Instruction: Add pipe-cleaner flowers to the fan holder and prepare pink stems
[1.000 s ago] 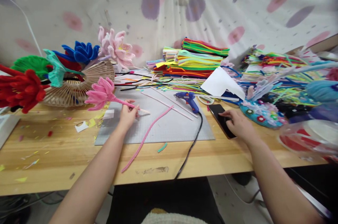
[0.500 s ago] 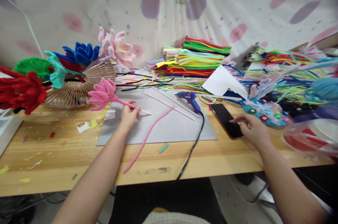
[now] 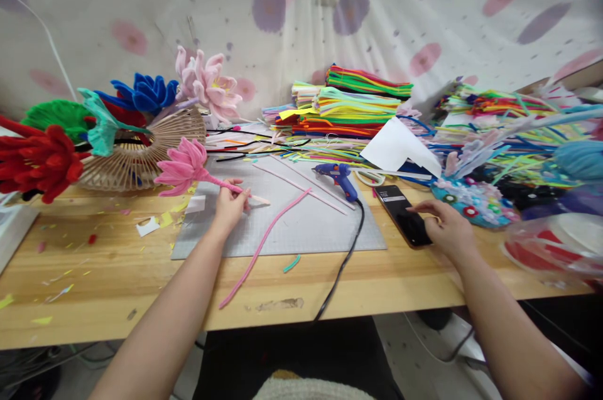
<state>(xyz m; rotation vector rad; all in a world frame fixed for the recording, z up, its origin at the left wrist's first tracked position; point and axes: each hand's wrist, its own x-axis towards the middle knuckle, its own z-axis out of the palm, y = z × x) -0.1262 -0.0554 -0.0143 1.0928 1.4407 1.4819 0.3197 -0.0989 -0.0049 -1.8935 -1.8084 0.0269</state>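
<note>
My left hand (image 3: 230, 204) is closed round the stem of a pink pipe-cleaner flower (image 3: 183, 167), whose bloom points left and whose bare stick end shows past my fingers. Under that hand lies a grey cutting mat (image 3: 287, 233). My right hand (image 3: 447, 227) is at a black smartphone (image 3: 402, 215) lying on the table, its index finger stretched over the screen. Lit text shows on the phone's upper part. Between my hands are a loose pink pipe cleaner (image 3: 264, 246) and a blue hot glue gun (image 3: 336, 179) with a black cord.
Bundles of coloured pipe cleaners (image 3: 358, 105) are piled at the back. On the left stand a slatted wooden fan (image 3: 127, 164), a red flower (image 3: 42, 164) and a blue flower (image 3: 151, 95). A decorated blue piece (image 3: 475, 202) and a clear plastic tub (image 3: 556, 243) sit at right.
The phone's screen has gone from dark to showing lit text. My right hand's index finger has shifted slightly left and up over it. My left hand keeps the flower in place.
</note>
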